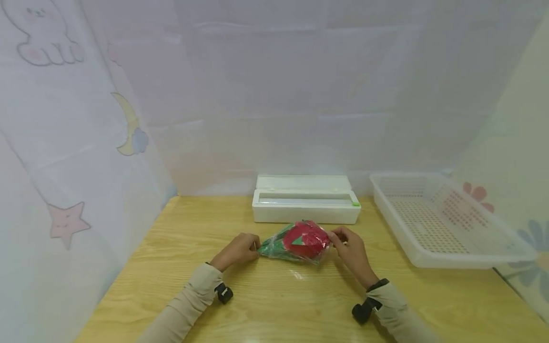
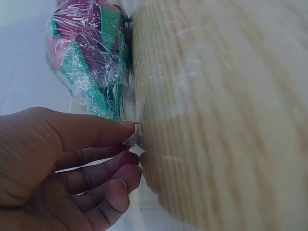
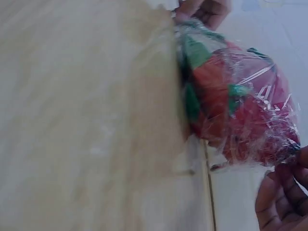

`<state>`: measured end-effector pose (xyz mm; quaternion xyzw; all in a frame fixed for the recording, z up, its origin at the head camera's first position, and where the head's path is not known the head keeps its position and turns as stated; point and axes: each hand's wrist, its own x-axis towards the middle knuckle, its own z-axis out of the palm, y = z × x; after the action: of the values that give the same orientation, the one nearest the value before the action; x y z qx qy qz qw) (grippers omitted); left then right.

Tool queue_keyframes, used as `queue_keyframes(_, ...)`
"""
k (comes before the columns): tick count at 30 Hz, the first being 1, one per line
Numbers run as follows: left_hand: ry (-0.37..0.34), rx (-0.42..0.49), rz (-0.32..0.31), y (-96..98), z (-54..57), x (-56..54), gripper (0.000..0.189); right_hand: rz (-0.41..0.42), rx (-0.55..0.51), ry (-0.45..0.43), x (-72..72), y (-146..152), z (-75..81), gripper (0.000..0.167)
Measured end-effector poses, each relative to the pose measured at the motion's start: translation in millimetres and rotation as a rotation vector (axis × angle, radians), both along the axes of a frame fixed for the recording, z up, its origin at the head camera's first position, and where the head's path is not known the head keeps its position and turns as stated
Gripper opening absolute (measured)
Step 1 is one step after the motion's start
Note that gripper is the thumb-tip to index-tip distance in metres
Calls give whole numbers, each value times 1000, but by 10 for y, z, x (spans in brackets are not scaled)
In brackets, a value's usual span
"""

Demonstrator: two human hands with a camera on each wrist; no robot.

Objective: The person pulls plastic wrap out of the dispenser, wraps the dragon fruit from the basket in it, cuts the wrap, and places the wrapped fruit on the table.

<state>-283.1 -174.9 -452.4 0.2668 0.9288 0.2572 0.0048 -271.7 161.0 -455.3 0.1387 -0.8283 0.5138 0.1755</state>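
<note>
A red and green bundle, flower-like and wrapped in clear plastic film (image 1: 306,240), lies between my hands at the middle of the wooden table. Its green end tapers to the left; the rounded red end points right. My left hand (image 1: 240,248) pinches the film at the tapered tip, and thumb and forefinger show on it in the left wrist view. At the red end my right hand (image 1: 350,250) pinches the wrapping between thumb and fingers. Crinkled, shiny film covers the whole wrapped bundle (image 3: 240,106) in the right wrist view.
Right behind the bundle stands a long white box (image 1: 305,214) with its lid (image 1: 303,183) raised and a green tab at its right corner. A white perforated plastic basket (image 1: 446,259) sits at the right. Cloth-covered walls (image 1: 279,95) enclose the table (image 1: 274,305) at the back and sides.
</note>
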Motion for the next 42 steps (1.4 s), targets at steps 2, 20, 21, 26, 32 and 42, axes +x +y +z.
queue_keyframes(2, 23, -2, -14, 7, -8, -8, 8, 18, -69, -56, -10, -15, 22, 17)
queue_keyframes(20, 96, 11, 4, 39, -56, 7, 29, 30, -114, -307, -114, -68, 28, 31)
queue_keyframes(21, 96, 12, 3, 40, -58, 13, 30, 26, -94, -289, -108, -66, 26, 32)
queue_keyframes(26, 104, 24, -4, 48, -58, 30, 30, -33, 32, -88, -87, -43, 14, 18)
queue_keyframes(32, 97, 22, 38, 67, -59, 33, 6, -98, 204, 250, -19, 42, 6, 6)
queue_keyframes(42, 90, 12, 20, 62, -55, 45, 29, 69, 128, 36, 136, 56, 14, 25)
